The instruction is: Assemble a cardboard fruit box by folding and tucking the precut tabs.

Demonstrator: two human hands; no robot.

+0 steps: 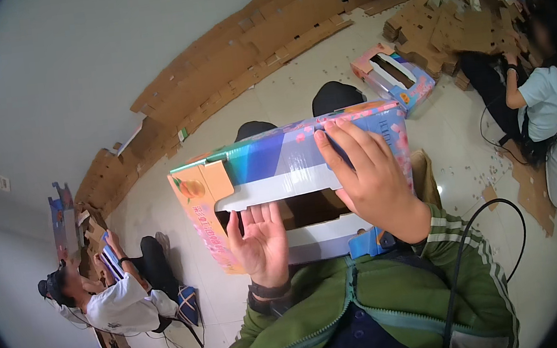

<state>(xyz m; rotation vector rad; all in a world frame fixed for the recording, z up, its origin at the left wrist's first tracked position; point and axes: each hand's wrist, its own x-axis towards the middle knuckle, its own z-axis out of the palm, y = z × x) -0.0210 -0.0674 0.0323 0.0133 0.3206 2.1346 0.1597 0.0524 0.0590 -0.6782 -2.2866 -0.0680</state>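
Observation:
A printed cardboard box (284, 163), orange at the left end and blue, purple and pink along its side, rests tilted on my lap. A long cut-out window (317, 207) runs along the side facing me. My left hand (262, 241) is palm up with its fingers stretched out, fingertips reaching under the window's upper edge and thumb apart. Across the upper panel near the right end lies my right hand (379, 180), its fingers over the panel and its thumb at the window's edge, gripping the box. A blue flap (367, 243) sticks out at the lower edge.
A similar printed box (393, 77) lies on the floor ahead to the right. Flattened brown cardboard (238, 62) lines the wall, and more is heaped at far right (447, 24). People sit at left (125, 305) and right (541, 99). A black cable (468, 242) loops by my right arm.

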